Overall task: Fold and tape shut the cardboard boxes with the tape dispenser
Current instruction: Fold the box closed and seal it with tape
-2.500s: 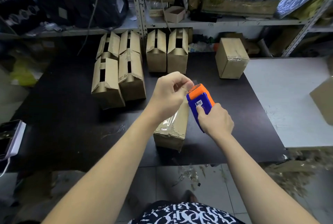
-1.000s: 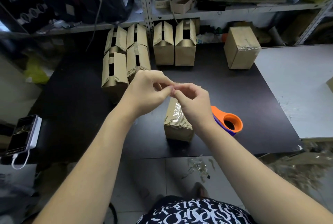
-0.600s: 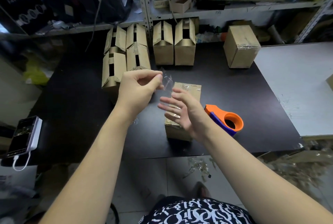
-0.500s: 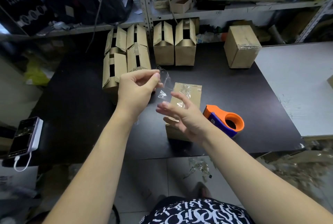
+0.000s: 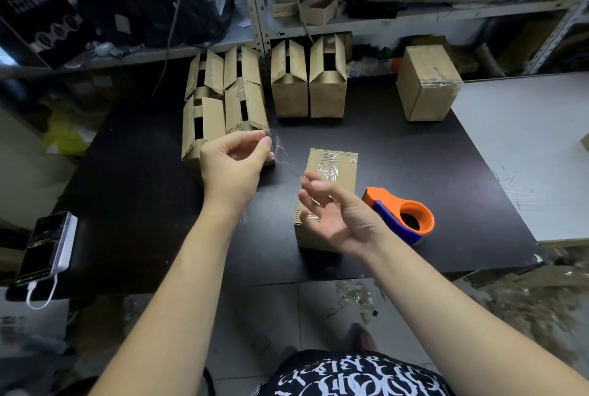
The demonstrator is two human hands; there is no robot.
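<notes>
- We wear a black garment (image 5: 353,376) printed all over with white, letter-like marks; only a strip of it shows at the bottom edge of the view.
- Our left forearm (image 5: 178,284) and right forearm (image 5: 446,300) are bare along the whole length that shows.
- Our left hand (image 5: 232,169) and right hand (image 5: 338,214) are bare too, and the nails we can see are cut short.

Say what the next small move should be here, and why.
Probably draw the left hand away to free the clear tape strip from the fingertips of the right hand: it spans both, while the box beneath already looks taped.
</notes>
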